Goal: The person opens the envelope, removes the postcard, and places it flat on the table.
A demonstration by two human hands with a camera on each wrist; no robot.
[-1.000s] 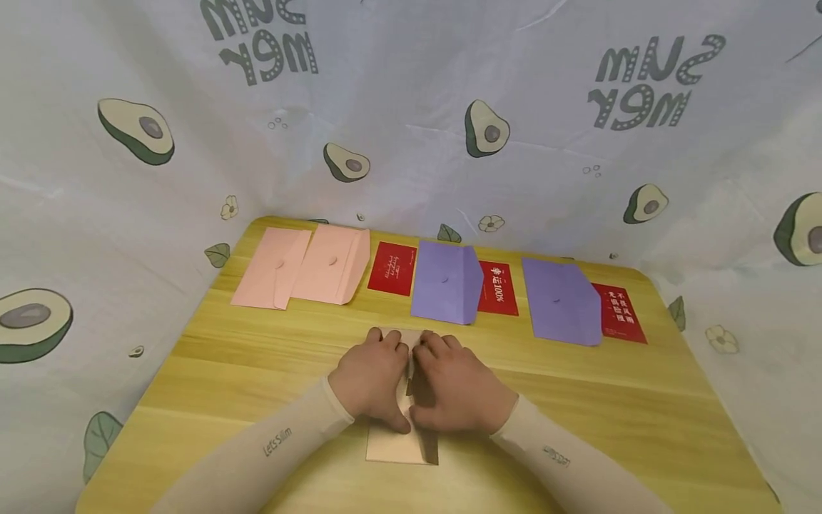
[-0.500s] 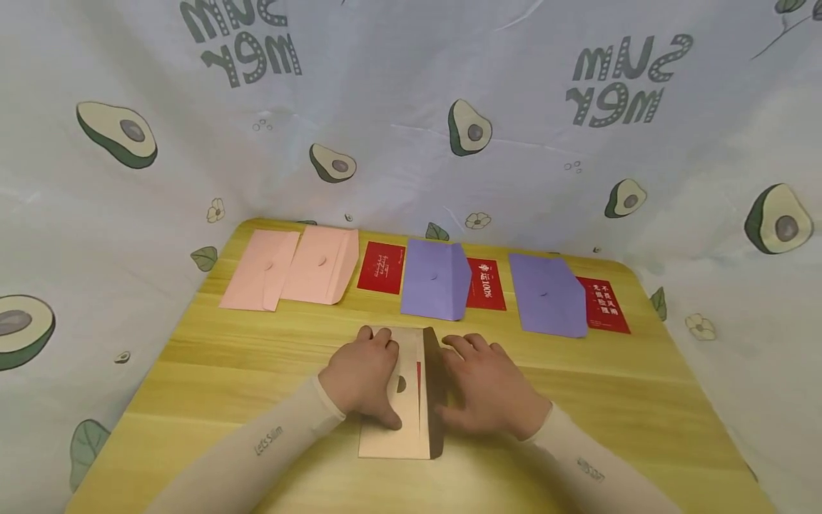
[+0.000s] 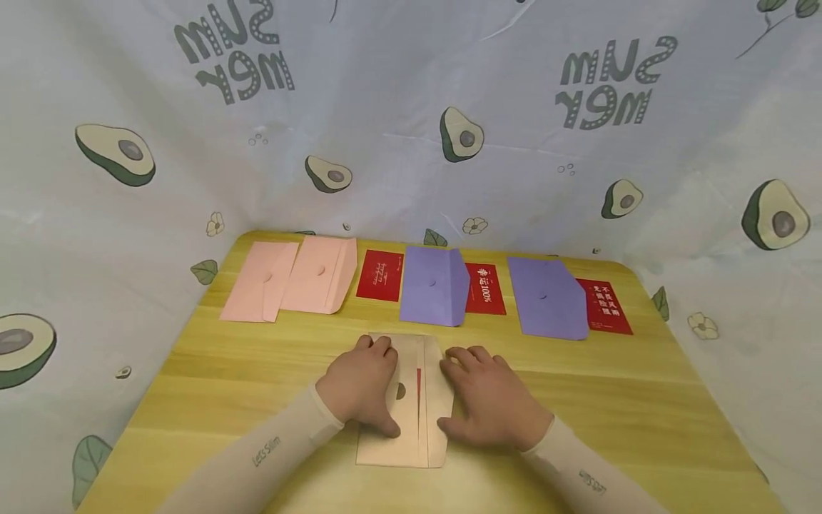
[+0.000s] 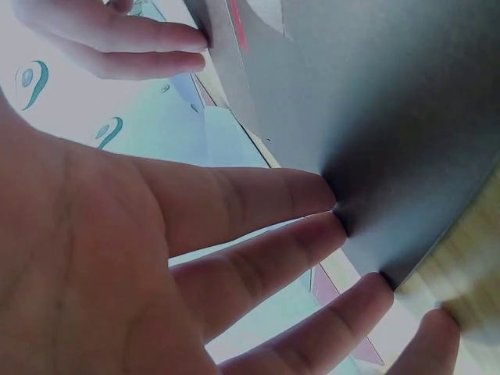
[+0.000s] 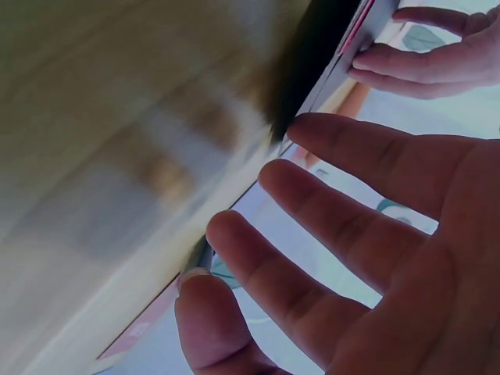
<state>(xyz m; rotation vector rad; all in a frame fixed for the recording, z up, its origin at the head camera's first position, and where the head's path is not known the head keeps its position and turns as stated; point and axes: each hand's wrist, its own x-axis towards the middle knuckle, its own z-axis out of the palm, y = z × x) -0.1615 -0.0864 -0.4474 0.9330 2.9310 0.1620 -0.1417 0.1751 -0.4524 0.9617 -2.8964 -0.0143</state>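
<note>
A beige envelope lies on the wooden table in front of me, its flap folded out flat to the right. Along its opening shows a thin red strip, and a dark half-round notch sits to the left of that. My left hand rests on the envelope's left part; in the left wrist view its extended fingertips press on the paper. At the flap's right edge is my right hand, fingers spread and holding nothing. The right wrist view shows its index fingertip right at the envelope's edge.
Two pink envelopes lie at the back left. Beside them are a red card, a purple envelope with a red card, and another purple envelope with a red card. A printed curtain hangs behind.
The flap has gone from folded over, then raised, to lying flat on the right. My right hand has moved right with it; the left stays on the envelope.
</note>
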